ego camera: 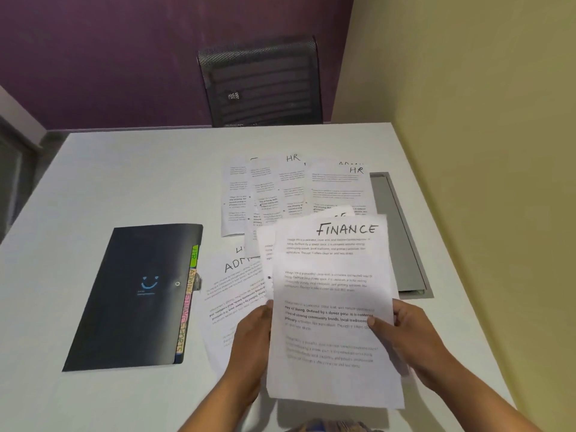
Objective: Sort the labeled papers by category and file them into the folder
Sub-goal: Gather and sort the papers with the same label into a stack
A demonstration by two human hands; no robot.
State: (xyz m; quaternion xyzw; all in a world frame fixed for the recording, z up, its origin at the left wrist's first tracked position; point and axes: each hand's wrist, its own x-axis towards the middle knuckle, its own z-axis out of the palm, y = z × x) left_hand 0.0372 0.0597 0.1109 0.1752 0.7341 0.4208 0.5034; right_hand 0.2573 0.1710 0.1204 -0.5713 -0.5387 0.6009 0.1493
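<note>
On the table (131, 176), both hands (249, 335) hold the FINANCE sheet (333, 291).

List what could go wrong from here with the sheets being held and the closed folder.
1. Both hands, left hand and right hand, hold the white printed FINANCE sheet, with more sheets fanned behind; one could slip out or get misfiled.
2. The black tabbed folder lies closed, so opening it needs a freed hand.
3. The HR and ADMIN papers on the table overlap, hiding some labels.
</note>
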